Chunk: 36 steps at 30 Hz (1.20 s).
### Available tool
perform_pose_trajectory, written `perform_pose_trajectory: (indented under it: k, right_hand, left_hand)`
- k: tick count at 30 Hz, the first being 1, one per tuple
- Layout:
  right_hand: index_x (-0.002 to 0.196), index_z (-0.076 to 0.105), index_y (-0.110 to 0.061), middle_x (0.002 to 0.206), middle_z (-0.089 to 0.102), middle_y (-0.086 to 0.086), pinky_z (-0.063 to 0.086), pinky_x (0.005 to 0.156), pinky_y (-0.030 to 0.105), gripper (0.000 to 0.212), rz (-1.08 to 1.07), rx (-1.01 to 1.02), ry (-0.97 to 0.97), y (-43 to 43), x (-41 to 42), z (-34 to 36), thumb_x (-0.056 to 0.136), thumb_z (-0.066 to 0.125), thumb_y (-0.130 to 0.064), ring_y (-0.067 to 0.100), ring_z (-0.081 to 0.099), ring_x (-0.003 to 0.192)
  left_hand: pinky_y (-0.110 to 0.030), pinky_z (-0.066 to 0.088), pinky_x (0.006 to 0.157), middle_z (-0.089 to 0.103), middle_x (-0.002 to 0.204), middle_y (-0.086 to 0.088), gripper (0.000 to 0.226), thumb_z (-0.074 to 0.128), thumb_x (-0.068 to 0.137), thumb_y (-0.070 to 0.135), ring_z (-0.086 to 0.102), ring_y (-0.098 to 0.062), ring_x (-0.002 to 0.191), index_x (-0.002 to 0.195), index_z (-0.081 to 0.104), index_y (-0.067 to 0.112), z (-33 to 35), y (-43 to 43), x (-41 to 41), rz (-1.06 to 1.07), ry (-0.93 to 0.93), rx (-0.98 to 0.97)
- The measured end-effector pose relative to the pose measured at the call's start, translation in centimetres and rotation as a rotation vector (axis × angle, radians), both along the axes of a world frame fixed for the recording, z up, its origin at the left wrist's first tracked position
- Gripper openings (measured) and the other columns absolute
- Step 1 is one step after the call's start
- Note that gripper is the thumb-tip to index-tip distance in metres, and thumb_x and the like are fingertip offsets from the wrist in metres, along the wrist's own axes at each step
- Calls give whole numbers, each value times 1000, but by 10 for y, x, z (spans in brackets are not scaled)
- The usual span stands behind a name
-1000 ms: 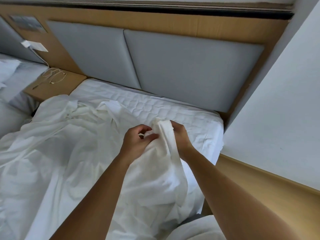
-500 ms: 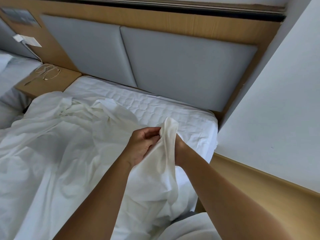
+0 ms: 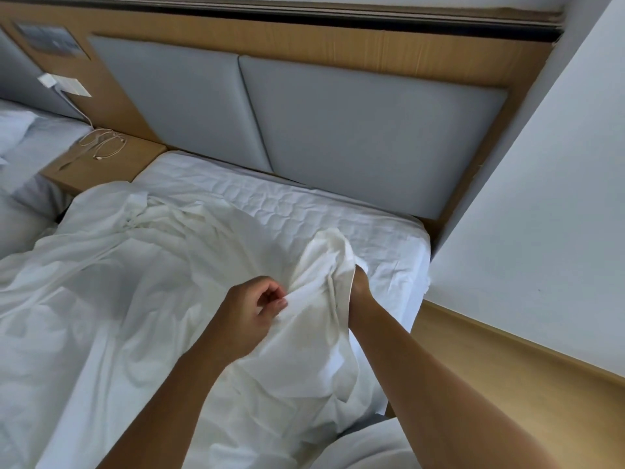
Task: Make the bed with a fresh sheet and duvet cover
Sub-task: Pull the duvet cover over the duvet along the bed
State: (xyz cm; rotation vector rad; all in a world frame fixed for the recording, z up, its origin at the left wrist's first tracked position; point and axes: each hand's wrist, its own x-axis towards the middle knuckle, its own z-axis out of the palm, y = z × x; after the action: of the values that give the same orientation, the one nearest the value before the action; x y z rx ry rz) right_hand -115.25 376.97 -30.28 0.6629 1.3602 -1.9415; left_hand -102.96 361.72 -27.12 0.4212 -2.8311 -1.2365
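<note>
A crumpled white sheet (image 3: 135, 299) lies over most of the bed, and the quilted mattress (image 3: 304, 204) shows bare at the head end. My left hand (image 3: 252, 308) has its fingers curled and pinches a fold of the sheet at its fingertips. My right hand (image 3: 358, 282) is mostly hidden under a bunched corner of the sheet (image 3: 326, 255), which it holds raised above the mattress; only its wrist and heel show. The two hands are close together near the bed's right side.
A grey padded headboard (image 3: 355, 130) in a wooden frame backs the bed. A white wall (image 3: 541, 214) and a wooden ledge (image 3: 507, 384) close in on the right. A nightstand (image 3: 111, 167) with a coiled cable (image 3: 101, 143) and a second bed (image 3: 27, 147) are on the left. More white bedding (image 3: 365, 448) lies at the bottom edge.
My left hand has slid down and left along the sheet, away from the right hand. The right hand has gone further under the raised corner of fabric.
</note>
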Motion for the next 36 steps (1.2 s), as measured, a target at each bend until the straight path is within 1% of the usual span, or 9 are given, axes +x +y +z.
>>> perform_pose_trajectory:
  k: [5, 7, 12, 15, 19, 24, 28, 32, 36]
  right_hand:
    - [113, 73, -5, 106, 74, 21, 56, 95, 45, 48, 132, -78, 136, 13, -5, -10, 98, 58, -48, 36, 72, 98]
    - [103, 76, -7, 92, 76, 15, 61, 79, 38, 40, 187, -84, 150, 8, -5, -15, 100, 58, -43, 28, 74, 84]
    - [42, 55, -24, 43, 46, -5, 40, 39, 18, 56, 242, -87, 113, 3, -8, -17, 98, 53, -15, 11, 46, 37]
    - [66, 59, -19, 46, 55, -11, 46, 48, 16, 44, 350, 15, 236, -1, -2, -7, 107, 43, -18, 8, 53, 52]
    - [109, 70, -10, 96, 75, 2, 53, 93, 30, 51, 365, 99, 306, -4, 2, -5, 106, 39, -51, 17, 70, 95]
    - [86, 56, -5, 85, 61, 10, 44, 80, 38, 55, 731, 575, 646, -4, 12, -1, 107, 26, -45, 28, 55, 83]
    - [81, 61, -20, 84, 62, 0, 46, 76, 27, 28, 994, 240, 430, 0, 13, -5, 102, 47, -32, 20, 59, 84]
    - [81, 60, -21, 76, 48, -3, 39, 60, 22, 18, 530, -316, -174, 20, 0, -24, 92, 65, -34, 13, 48, 63]
    - [74, 67, -24, 67, 57, 0, 36, 47, 24, 19, 278, 121, -1, 11, 4, -54, 91, 59, -18, 14, 47, 51]
  left_hand:
    - [-20, 51, 70, 65, 74, 12, 23, 66, 95, 20, 62, -6, 70, 81, 59, 38, -11, -4, 39, -146, -336, -57]
    - [-17, 51, 72, 67, 82, 17, 25, 64, 96, 23, 65, -5, 78, 83, 61, 45, -15, -1, 32, -254, -467, -48]
    - [-15, 51, 75, 71, 98, 19, 28, 79, 86, 26, 67, -3, 86, 108, 70, 41, -4, -24, -29, 12, -52, 116]
    - [-16, 52, 75, 70, 102, 23, 55, 84, 66, 56, 65, 8, 90, 114, 66, 37, -12, -4, -51, -72, -210, 97]
    - [-12, 42, 56, 65, 74, 16, 34, 78, 67, 53, 59, 0, 65, 77, 60, 26, -34, 4, -60, 56, -66, 0]
    - [-24, 32, 51, 46, 54, 1, 31, 72, 80, 11, 36, -8, 52, 64, 46, 8, -38, -15, -77, 288, 103, -68]
    - [-18, 32, 50, 49, 54, 3, 28, 60, 89, 4, 45, -6, 53, 64, 50, 13, -36, -24, -86, 289, 158, -126]
    - [-19, 30, 50, 42, 52, 8, 33, 66, 87, 13, 37, -7, 51, 60, 49, 19, -38, -32, -75, 215, 100, 32]
    - [-16, 33, 52, 42, 53, 12, 39, 71, 89, 13, 38, -5, 53, 58, 54, 28, -36, -29, -56, 86, 54, 123]
